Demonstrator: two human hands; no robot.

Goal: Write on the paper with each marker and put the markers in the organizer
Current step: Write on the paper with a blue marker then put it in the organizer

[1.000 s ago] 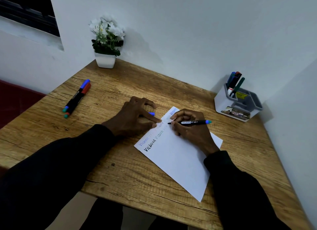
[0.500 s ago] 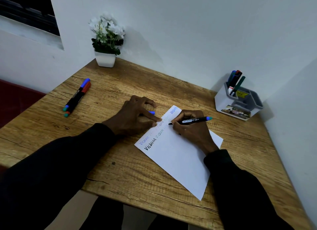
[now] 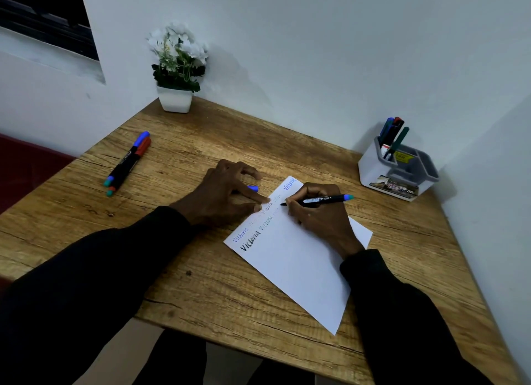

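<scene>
A white paper (image 3: 298, 267) lies at an angle on the wooden desk (image 3: 218, 292), with two lines of handwriting along its upper left edge. My right hand (image 3: 321, 218) grips a black marker (image 3: 321, 200) with a teal end, its tip touching the paper on the second line. My left hand (image 3: 227, 195) presses the paper's edge with its fingertips, and a blue cap (image 3: 253, 188) pokes out between its fingers. Three more markers (image 3: 126, 163) lie together at the desk's far left. The white and grey organizer (image 3: 399, 169) at the far right holds several markers upright.
A small white pot of white flowers (image 3: 176, 68) stands in the far left corner against the wall. Walls close the desk on the far side and the right. A dark red surface (image 3: 26, 166) lies beyond the left edge.
The marker tip makes small strokes on the second line. Both hands stay where they were.
</scene>
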